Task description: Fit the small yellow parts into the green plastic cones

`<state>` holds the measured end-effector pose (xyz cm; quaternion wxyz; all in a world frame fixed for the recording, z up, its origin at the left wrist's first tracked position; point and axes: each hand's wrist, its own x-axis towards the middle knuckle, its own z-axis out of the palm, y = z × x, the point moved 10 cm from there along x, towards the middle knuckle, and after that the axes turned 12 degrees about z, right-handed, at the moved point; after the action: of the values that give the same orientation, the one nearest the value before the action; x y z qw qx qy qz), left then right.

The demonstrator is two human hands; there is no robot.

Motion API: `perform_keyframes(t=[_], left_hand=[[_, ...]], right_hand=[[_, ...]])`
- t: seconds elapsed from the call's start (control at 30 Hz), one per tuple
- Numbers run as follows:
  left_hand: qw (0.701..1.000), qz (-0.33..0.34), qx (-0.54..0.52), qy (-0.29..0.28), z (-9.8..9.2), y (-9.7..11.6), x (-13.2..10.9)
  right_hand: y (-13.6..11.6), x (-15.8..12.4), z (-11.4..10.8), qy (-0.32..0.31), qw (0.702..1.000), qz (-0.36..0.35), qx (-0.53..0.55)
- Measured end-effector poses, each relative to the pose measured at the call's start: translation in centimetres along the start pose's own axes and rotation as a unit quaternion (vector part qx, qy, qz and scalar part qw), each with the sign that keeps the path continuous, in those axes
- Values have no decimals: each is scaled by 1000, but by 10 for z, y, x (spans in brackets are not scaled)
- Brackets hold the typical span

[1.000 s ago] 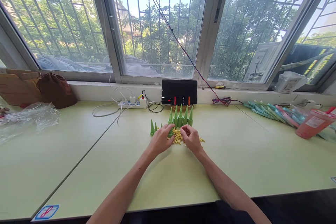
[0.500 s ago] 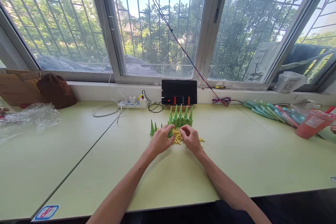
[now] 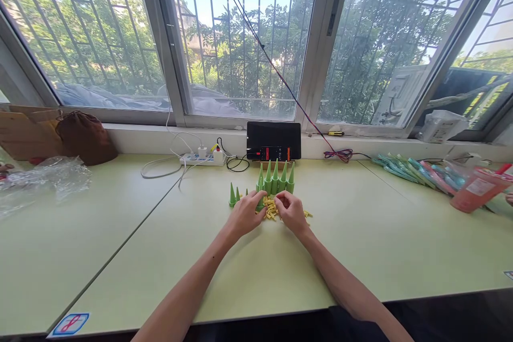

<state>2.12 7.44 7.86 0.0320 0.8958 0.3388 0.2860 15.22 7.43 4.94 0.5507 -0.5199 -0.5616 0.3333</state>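
Note:
My left hand (image 3: 245, 215) rests on the pale green table (image 3: 168, 256), its fingers curled round a green cone (image 3: 261, 202) at the edge of a heap of small yellow pieces (image 3: 272, 208). On the other side of that heap, my right hand (image 3: 292, 211) has its fingertips pinched together over the pieces; what they hold is too small to make out. Several green cones (image 3: 276, 179) stand upright in a cluster just behind the heap. Further cones (image 3: 233, 195) stand to the left of my left hand.
A black device with red lights (image 3: 273, 140) leans against the sill behind the cones, beside a power strip (image 3: 202, 158) with cables. Crumpled clear plastic (image 3: 48, 179) and a brown bag (image 3: 85, 137) lie far left. Coloured packets (image 3: 417, 172) and a red drink cup (image 3: 479, 187) sit far right.
Almost nothing has moved: both hands stay at the yellow heap with only slight finger shifts. At the far right edge a bit of another person's hand has come into view.

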Motion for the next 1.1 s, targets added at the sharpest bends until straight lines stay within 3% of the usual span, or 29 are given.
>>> perform_keyframes(t=[1.1], left_hand=[[1000,6,-8,11,4,-1,-1]], right_hand=[[5,1,7,-29,1000,-6,-7]])
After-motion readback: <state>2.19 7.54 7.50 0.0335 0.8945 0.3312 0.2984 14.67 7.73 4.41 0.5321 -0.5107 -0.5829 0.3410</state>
